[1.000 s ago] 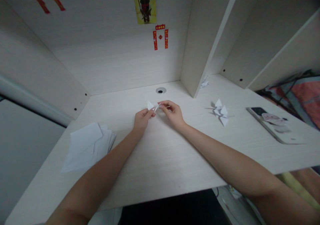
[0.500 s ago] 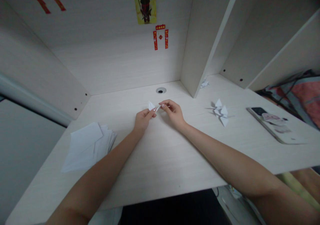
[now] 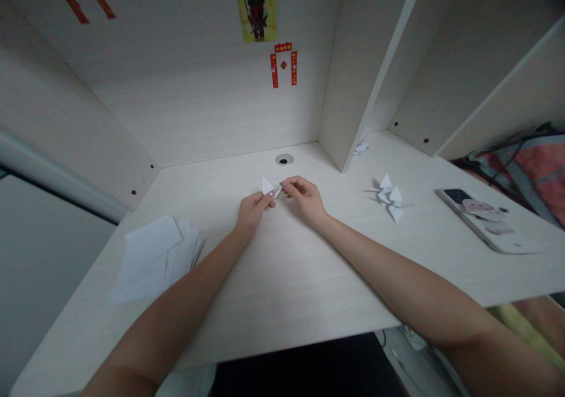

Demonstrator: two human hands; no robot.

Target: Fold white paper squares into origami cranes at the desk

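Note:
A small folded white paper figure (image 3: pixel 268 187) sits between my hands, just above the desk's middle. My left hand (image 3: pixel 253 212) pinches its lower part, with a pale pointed flap rising past the fingertips. My right hand (image 3: pixel 305 199) grips a thin paper tip (image 3: pixel 278 193) of the same piece between its fingertips. A finished-looking origami crane (image 3: pixel 389 198) of white paper rests on the desk to the right of my right hand. A stack of white paper sheets (image 3: pixel 154 262) lies beyond my left forearm.
A phone in a patterned case (image 3: pixel 479 221) lies near the desk's right edge. A scrap of white paper (image 3: pixel 361 147) sits by the shelf divider (image 3: pixel 348 73). The back of the desk has a cable grommet (image 3: pixel 284 159). Red decorations hang on the back panel. Fabric shows beyond the right edge.
My hands have drawn slightly closer together, with the folded paper still held between them. The crane, paper stack and phone have not moved on the desk.

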